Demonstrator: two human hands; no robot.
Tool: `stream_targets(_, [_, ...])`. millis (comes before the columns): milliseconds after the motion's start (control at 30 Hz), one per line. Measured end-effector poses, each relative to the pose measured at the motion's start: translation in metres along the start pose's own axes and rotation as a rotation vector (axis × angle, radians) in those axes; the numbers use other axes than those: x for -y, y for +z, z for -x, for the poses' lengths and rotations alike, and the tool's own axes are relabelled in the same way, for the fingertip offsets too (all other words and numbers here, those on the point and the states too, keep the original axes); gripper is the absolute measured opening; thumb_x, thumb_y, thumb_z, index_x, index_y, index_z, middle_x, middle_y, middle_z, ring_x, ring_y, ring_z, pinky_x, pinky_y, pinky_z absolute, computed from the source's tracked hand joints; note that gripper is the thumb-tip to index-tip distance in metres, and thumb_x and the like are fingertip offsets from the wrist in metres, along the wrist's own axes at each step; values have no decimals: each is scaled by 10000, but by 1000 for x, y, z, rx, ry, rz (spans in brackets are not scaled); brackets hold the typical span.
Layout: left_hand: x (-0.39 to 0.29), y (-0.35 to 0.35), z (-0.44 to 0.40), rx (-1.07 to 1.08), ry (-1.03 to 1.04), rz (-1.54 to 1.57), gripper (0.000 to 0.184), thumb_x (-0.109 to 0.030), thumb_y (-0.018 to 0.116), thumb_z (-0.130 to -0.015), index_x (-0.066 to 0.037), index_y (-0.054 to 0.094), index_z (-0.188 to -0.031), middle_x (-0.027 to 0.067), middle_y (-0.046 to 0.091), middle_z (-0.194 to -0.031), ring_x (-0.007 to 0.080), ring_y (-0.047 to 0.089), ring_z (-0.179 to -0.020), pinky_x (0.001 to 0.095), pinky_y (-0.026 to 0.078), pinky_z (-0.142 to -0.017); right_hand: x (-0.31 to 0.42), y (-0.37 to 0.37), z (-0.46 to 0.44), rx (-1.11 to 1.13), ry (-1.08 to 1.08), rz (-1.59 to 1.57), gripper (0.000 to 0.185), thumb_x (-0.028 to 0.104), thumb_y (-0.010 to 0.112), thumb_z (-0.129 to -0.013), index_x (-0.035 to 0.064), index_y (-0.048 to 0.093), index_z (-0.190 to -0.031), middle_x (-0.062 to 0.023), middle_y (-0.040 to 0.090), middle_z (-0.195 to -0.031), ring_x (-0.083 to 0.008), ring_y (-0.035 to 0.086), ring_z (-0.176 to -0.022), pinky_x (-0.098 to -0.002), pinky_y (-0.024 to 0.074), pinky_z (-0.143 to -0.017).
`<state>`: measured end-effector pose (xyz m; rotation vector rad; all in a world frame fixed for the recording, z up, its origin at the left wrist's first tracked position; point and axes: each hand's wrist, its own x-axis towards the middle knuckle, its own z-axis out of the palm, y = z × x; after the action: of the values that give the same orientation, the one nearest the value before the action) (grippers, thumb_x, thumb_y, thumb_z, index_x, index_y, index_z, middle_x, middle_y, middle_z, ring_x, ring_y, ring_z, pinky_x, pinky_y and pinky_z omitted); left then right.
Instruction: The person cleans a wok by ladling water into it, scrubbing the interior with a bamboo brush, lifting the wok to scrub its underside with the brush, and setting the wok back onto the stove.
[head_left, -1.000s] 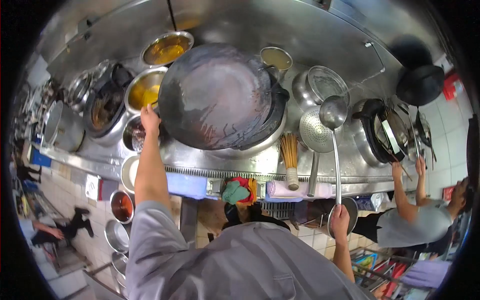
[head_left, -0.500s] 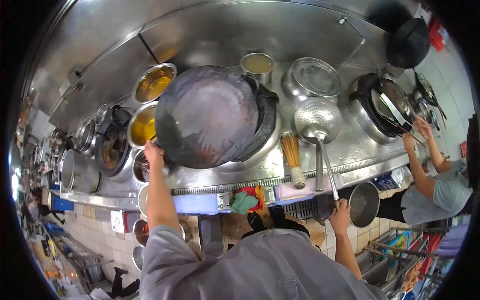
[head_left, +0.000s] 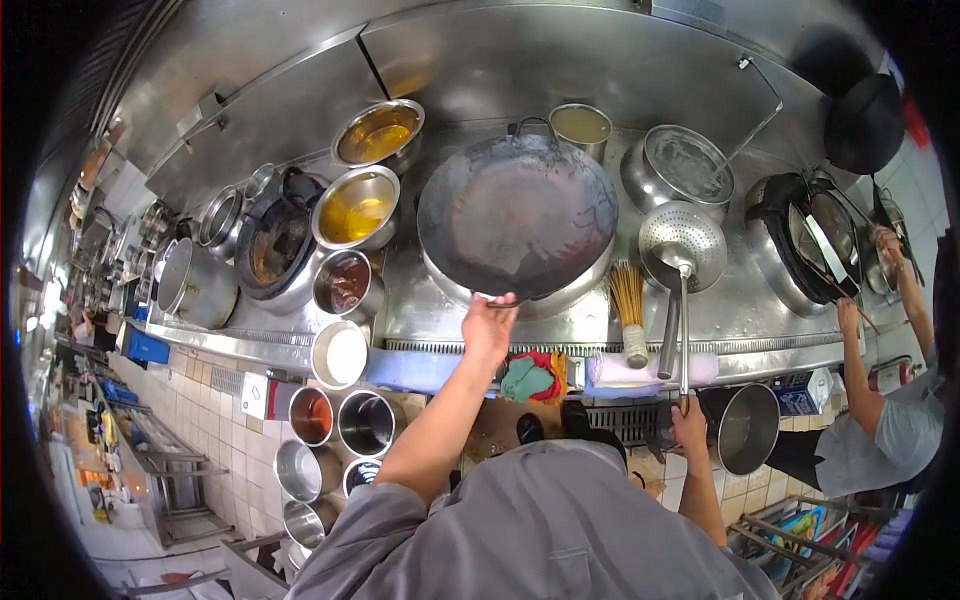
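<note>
A big dark wok (head_left: 520,215) sits level over the burner in front of me, with a loop handle at its far rim. My left hand (head_left: 490,328) is closed on the wok's near edge, where a second handle seems to be; the fingers partly hide it. Lower right, my right hand (head_left: 690,428) wraps the end of a long metal handle. That handle runs up to a round perforated skimmer (head_left: 683,245), lying on the steel counter. A second, darker handle (head_left: 669,335) lies alongside; what it belongs to is mostly hidden.
Left of the wok stand bowls of yellow liquid (head_left: 358,208) and several seasoning pots (head_left: 340,352). A bamboo brush (head_left: 630,315) and folded cloths (head_left: 530,378) lie along the front. At right, a co-worker's hands (head_left: 848,315) are at another wok. A deep pot (head_left: 748,428) is beside my right hand.
The wok has gone from tilted to level over the burner. My left hand has moved from its left side to its near edge. My right hand still grips the skimmer handle.
</note>
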<state>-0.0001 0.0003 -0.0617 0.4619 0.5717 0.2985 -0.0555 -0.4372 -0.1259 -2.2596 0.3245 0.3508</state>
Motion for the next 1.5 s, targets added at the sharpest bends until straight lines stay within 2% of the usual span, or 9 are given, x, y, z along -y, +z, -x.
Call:
stream_targets(100, [4, 18, 19, 61, -83, 54, 248, -286, 400, -1019, -48, 463, -993, 122, 535, -948, 277, 582, -980, 419, 499, -835, -9, 5, -1, -450, -534, 416, 239, 121, 614, -853, 26, 516, -1050, -205, 578, -866, -325, 595, -712, -394, 498, -640])
stream_targets(200, [5, 16, 22, -96, -180, -158, 227, -229, 530, -970, -33, 447, -1050, 139, 487, -1048, 284, 560, -1006, 403, 489, -815, 69, -4, 32, -406, -347, 326, 240, 135, 601, -859, 28, 535, -1064, -195, 564, -946, -369, 555, -919, -444, 461, -769])
stream_targets(300, [1, 5, 22, -29, 1126, -1338, 374, -216, 655, -859, -5, 460, -1098, 129, 522, -994, 284, 569, -892, 412, 434, -797, 81, 42, 44, -48, -667, 92, 133, 102, 567, -866, 13, 665, -881, -170, 659, -858, -348, 627, -801, -394, 501, -722])
stream_targets(333, [-4, 16, 27, -22, 1141, -1334, 374, -216, 655, -859, -5, 460, -1098, 129, 522, -994, 284, 569, -892, 412, 434, -797, 76, 66, 45, 263, -522, 43, 157, 140, 585, -850, 37, 693, -898, -193, 654, -981, -338, 613, -934, -399, 488, -828])
stream_targets(433, [3, 30, 18, 290, 1213, -1910, 176, -251, 603, -876, -87, 615, -812, 74, 618, -716, 305, 584, -751, 393, 425, -739, 16, 165, 22, 456, -680, 457, 375, 326, 526, -889, 31, 674, -1067, -188, 646, -1093, -357, 621, -1010, -426, 494, -879])
stream_targets(667, [24, 31, -6, 390, 1102, -1979, 252, -266, 596, -877, -77, 577, -712, 97, 626, -675, 294, 627, -682, 428, 461, -692, 19, 244, -36, 825, -125, 910, 482, 290, 448, -888, 55, 536, -1300, -154, 527, -1340, -320, 503, -1240, -408, 399, -1042])
stream_targets(833, [23, 35, -2, 426, 1062, -2006, 271, -278, 596, -879, -81, 571, -695, 84, 614, -642, 281, 628, -653, 419, 458, -655, -13, 275, -57, 676, -349, 813, 476, 303, 452, -863, 65, 585, -1252, -144, 517, -1356, -304, 507, -1244, -439, 408, -1034])
stream_targets(1033, [27, 35, 1, 393, 1141, -1925, 244, -250, 606, -882, -73, 578, -717, 83, 601, -653, 287, 592, -642, 418, 429, -643, -4, 267, -59, 892, -272, 893, 705, 393, 476, -840, 44, 339, -1437, -166, 341, -1485, -297, 324, -1378, -399, 261, -1137])
stream_targets(1500, [25, 36, 4, 370, 1151, -1906, 239, -256, 613, -877, -77, 579, -724, 77, 599, -667, 278, 587, -664, 407, 429, -658, 2, 258, -40, 914, -103, 922, 874, 536, 544, -828, 48, 215, -1475, -144, 286, -1516, -281, 332, -1376, -408, 320, -1108])
